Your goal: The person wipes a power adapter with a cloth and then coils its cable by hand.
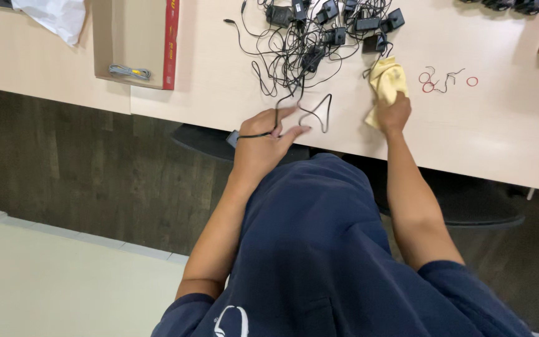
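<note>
L hand (263, 140) pinches black cable (315, 112); R hand (394, 114) grips yellow cloth (387, 80).

Even, soft indoor light falls on the pale table (500, 131), bright without harsh glare, while the floor under its near edge lies in dim shadow. Slight blur softens fine detail, perhaps from head motion, and lines bend near the corners.
</note>
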